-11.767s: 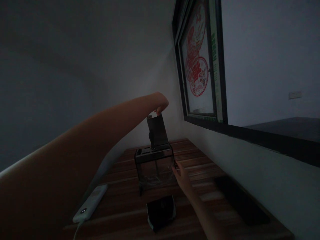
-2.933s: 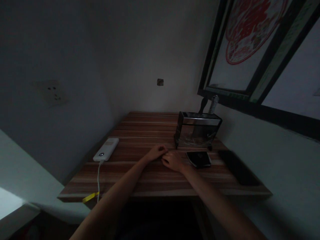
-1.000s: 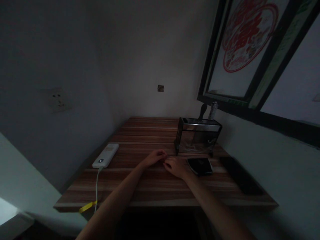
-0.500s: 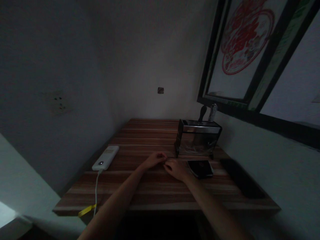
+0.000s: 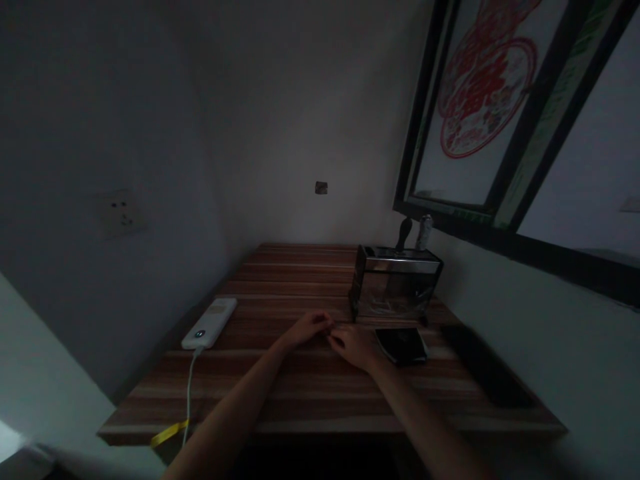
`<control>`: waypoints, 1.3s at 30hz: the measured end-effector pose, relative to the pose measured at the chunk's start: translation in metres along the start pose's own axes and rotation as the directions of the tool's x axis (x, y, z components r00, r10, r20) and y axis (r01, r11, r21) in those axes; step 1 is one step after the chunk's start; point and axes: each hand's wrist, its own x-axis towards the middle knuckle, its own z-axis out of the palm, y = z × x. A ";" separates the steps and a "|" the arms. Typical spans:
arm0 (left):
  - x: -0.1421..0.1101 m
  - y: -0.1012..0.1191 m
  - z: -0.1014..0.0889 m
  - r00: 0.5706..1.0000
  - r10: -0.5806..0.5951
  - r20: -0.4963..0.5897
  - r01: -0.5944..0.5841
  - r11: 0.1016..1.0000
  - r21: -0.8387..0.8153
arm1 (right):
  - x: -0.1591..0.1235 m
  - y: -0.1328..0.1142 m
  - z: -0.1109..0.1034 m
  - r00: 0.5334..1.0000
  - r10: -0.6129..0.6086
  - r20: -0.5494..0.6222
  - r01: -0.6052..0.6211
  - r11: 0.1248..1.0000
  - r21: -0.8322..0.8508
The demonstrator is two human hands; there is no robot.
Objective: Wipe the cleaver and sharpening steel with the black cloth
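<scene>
Over the middle of the wooden table (image 5: 300, 287), my left hand (image 5: 311, 325) and my right hand (image 5: 351, 343) meet at the fingertips. Both have their fingers bent and drawn together in a pinch. Anything between them is too small and dark to make out. Just right of my right hand lies a flat black item (image 5: 403, 347) with a pale edge, perhaps a booklet or wallet. Behind it stands a see-through stand (image 5: 400, 267) with a shiny metal top, from which a dark handle (image 5: 405, 233) and a silvery one (image 5: 424, 233) stick up.
At the left lies a white power bank (image 5: 213, 323) with a white cable (image 5: 189, 393) running over the front edge past a yellow tag (image 5: 169, 433). A long black slab (image 5: 487, 363) lies along the right wall. A framed red picture (image 5: 485, 100) hangs above; a socket (image 5: 120, 213) is at left.
The view has tilted up slightly, so everything sits a little lower in the picture. My hands stay together at the same place, with barely any finger movement.
</scene>
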 end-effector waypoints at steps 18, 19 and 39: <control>0.004 -0.008 -0.002 0.999 0.021 -0.037 -0.017 0.995 0.100 | -0.003 -0.006 -0.011 0.998 0.065 0.006 -0.065 0.998 -0.022; 0.004 -0.007 -0.002 0.999 0.024 -0.040 -0.020 0.995 0.099 | -0.003 -0.005 -0.010 0.998 0.061 0.006 -0.061 0.998 -0.020; 0.004 -0.008 -0.002 0.999 0.042 -0.030 -0.038 0.993 0.114 | -0.003 0.005 -0.001 0.997 0.057 -0.047 -0.055 0.998 0.032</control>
